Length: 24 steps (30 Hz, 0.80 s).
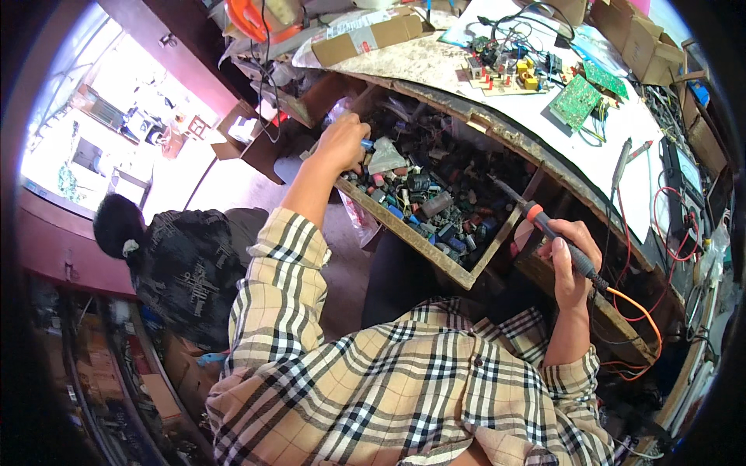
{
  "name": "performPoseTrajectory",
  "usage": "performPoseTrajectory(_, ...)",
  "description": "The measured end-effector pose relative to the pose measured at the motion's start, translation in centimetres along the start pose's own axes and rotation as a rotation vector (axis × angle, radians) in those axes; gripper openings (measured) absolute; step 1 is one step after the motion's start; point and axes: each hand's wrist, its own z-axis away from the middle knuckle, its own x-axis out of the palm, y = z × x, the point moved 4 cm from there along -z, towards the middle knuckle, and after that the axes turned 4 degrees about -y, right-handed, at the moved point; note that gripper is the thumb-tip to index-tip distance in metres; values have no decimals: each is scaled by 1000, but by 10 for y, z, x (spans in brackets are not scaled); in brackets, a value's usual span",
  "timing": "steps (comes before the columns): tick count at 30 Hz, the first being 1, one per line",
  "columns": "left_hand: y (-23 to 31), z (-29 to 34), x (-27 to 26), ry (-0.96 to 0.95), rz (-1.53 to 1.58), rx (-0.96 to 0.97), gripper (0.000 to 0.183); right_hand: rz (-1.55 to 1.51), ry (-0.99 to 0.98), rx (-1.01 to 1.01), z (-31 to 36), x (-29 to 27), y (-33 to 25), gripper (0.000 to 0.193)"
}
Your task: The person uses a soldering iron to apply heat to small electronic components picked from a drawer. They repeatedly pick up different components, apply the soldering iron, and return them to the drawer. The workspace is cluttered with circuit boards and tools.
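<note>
Table (423, 64): one, worn, pale-topped, running across the upper side and down the right.

Drawer (404, 236): one, wooden, pulled out at the table's near side; filled with loose parts.

Carton (365, 42): one, brown, long, lying at the table's far edge.

Iron (539, 219): one, soldering type, grey handle, orange collar and cable; shaft slanting over the drawer's right side.

Right hand (573, 255): one, fingers and thumb closed round the iron's handle.

Left hand (342, 144): one, over the drawer's left end, fingers curled downward; cannot tell whether they grip anything.

Circuit board (503, 76): one, brown, red and yellow pieces mounted, on the table.

Green boards (573, 104): two, beside it, wires attached.

Clear bag (385, 158): one, crumpled, atop the parts.

Blue part (367, 144): one, small, at the left hand's fingertips.
</note>
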Motion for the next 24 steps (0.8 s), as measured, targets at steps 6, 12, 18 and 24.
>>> performPoseTrajectory(6, 11, 40, -41, 263, 357, -146, 23, -12, -5, -58, 0, -1, -3, 21)
performPoseTrajectory(12, 89, 61, -54, 403, 636, -106, 24, 25, -26, -108, 0, -2, -1, 24)
performPoseTrajectory(18, 159, 72, -25, 484, 906, -86, 28, 28, -46, -81, 0, 1, -6, 26)
performPoseTrajectory(24, 182, 70, -9, 505, 957, -120, 32, 10, -61, -86, 0, 2, -1, 28)
